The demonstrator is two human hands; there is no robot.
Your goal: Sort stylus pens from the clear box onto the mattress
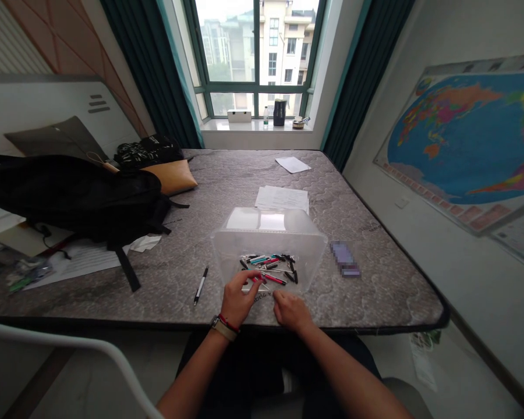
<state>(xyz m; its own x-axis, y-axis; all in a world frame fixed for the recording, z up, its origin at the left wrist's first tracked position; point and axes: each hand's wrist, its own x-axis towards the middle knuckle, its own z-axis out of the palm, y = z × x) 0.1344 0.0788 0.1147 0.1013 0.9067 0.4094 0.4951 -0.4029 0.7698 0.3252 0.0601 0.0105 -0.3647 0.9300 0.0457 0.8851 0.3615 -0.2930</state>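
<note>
A clear plastic box [311, 247] lies on its side, its open mouth toward me. Inside is a heap of pen parts [271, 263], with black, red, teal and silver pieces. My left hand [239, 298] is at the mouth of the box, thumb and forefinger nearly together beside a small red piece; whether they grip it is unclear. Close by, at the box's front edge, my right hand [292, 309] is closed, fingers curled, and what it holds, if anything, is hidden. A black-and-white pen [201, 286] rests on the mattress left of the box.
The box stands on a grey patterned mattress [384, 285]. A blurred purple phone-like object [345, 259] lies right of it, and papers [283, 197] behind. On the left are a black backpack [74, 195] and a tan pouch [173, 176]. A white curved chair rail [91, 344] is at lower left.
</note>
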